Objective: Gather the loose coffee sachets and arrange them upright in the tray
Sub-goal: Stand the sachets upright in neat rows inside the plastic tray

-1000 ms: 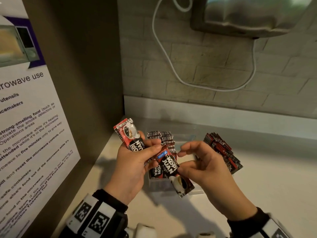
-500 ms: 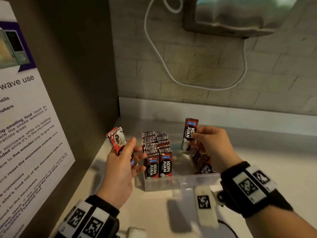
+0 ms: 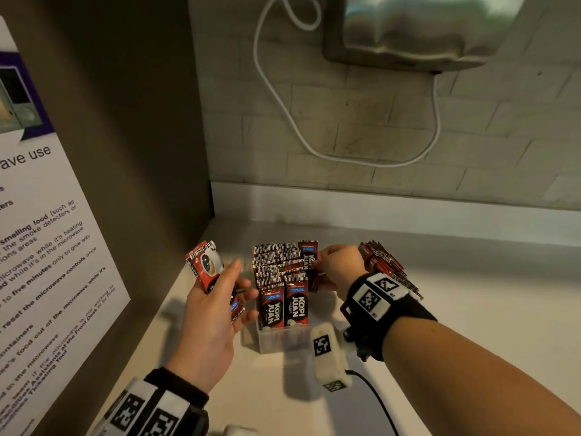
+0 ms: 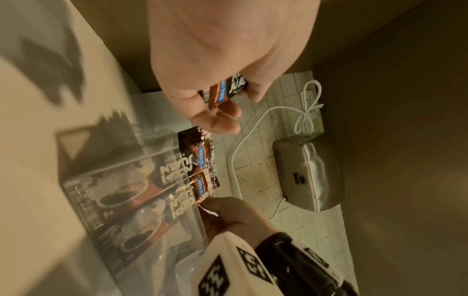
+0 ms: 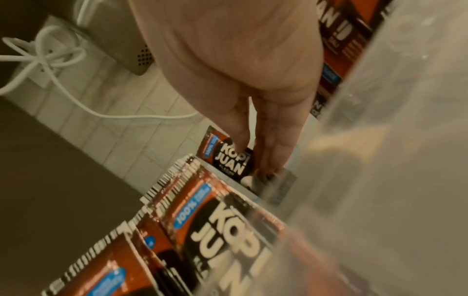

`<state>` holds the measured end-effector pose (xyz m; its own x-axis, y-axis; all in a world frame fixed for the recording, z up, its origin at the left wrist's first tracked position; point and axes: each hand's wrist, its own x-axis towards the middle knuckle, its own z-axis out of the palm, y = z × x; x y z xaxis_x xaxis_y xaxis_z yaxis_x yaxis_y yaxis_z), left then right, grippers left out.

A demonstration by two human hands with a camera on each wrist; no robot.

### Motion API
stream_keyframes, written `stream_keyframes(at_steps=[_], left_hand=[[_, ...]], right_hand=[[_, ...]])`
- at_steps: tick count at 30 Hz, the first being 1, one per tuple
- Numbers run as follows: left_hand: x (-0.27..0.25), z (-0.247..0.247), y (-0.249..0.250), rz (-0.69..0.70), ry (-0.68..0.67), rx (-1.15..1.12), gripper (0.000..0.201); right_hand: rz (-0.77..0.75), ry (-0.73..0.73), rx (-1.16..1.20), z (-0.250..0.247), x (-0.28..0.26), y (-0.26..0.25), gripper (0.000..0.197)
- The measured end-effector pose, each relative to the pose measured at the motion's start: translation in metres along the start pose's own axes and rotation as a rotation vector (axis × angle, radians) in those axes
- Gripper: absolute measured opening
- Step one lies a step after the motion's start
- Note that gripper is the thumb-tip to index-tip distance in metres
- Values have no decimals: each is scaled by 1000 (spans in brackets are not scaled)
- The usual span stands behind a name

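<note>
In the clear tray (image 3: 283, 339) at table (image 3: 471, 309) centre, Kopi Juan sachets (image 3: 278, 278) stand upright in rows. Your right hand (image 3: 338, 267) pinches one sachet (image 3: 308, 262) upright at the rows' 3 o'clock side, inside the tray. At 9 o'clock of the tray, your left hand (image 3: 213, 313) has its grip closed round a few sachets (image 3: 204, 265). A loose pile (image 3: 386, 262) lies at 2 o'clock.
</note>
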<state>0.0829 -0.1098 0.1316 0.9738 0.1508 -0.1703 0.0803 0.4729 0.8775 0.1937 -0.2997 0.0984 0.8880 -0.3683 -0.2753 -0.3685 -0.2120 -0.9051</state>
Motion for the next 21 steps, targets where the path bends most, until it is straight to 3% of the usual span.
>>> stream_keyframes(at_steps=[6,16,21], left_hand=[[0,-1,-2,-1,3,-3,6],[2,-3,-3,-5,5,0,7],[2,-2,-3,-14,2,7,6]], right_hand=[[37,-3,62,10,2,6,14],[1,112,-62,19,12,12,17],[-35,149,-103,22,7,10,6]])
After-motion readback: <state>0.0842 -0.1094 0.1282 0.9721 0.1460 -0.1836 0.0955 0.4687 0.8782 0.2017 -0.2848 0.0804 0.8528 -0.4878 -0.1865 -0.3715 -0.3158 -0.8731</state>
